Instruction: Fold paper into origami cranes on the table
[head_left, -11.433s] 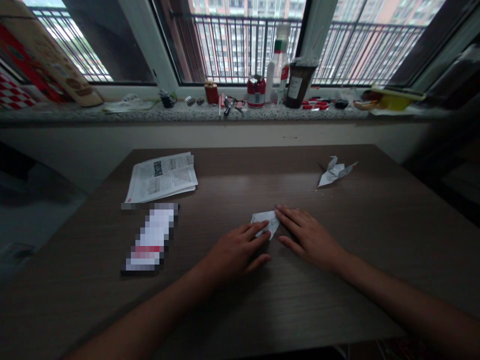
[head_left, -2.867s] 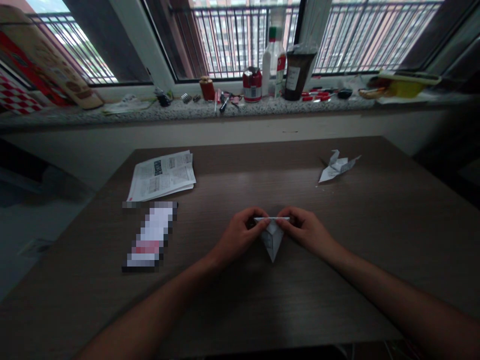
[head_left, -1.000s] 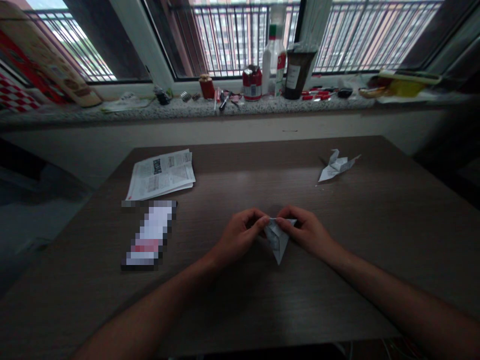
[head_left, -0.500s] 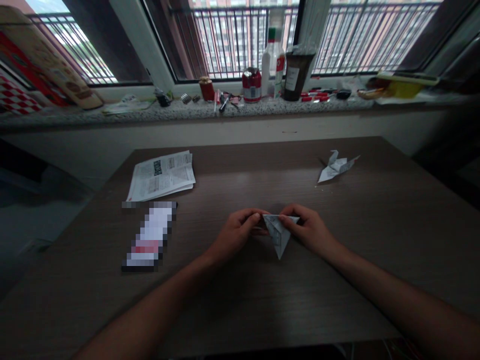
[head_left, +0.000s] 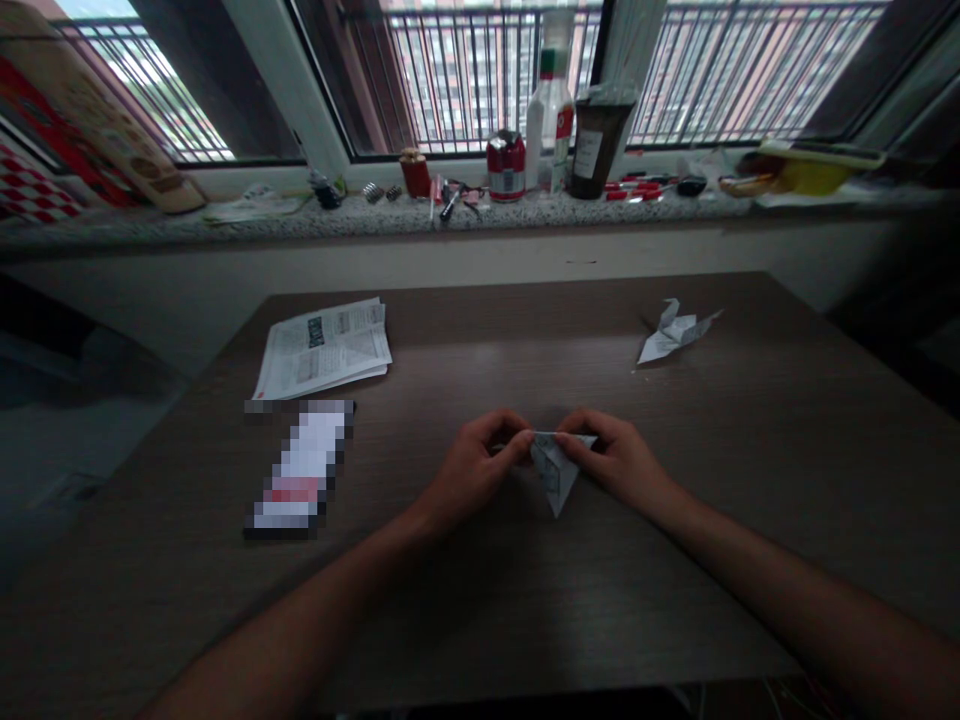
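The folded paper triangle (head_left: 556, 478) is held between the two hands over the middle of the counter (head_left: 450, 640), with its straight top edge turned toward the window and its sharp tip pointed back toward the person. Its long axis is thus laid fore and aft, from the middle of the top edge down to the tip, roughly square to the line that is made by the two thumbs. By the right hand (head_left: 609, 452) more of the paper is covered: the thumb is pressed across the top edge, the fingers are tucked behind, and a small corner is left to show beyond the thumb on the right side. By the left hand (head_left: 486, 458) only the upper left end is met, where it is pinched narrowly between thumb and forefinger, so the bulk of the triangle is placed to the right of that thumb and nearer the right hand. Below both thumbs the tip is left free, touched by neither hand; whether it is rested on the counter or held just above it cannot be told. Well apart, a paper crane (head_left: 670, 335) is set at the far right, and folded newspaper sheets (head_left: 322, 345) are laid at the far left.
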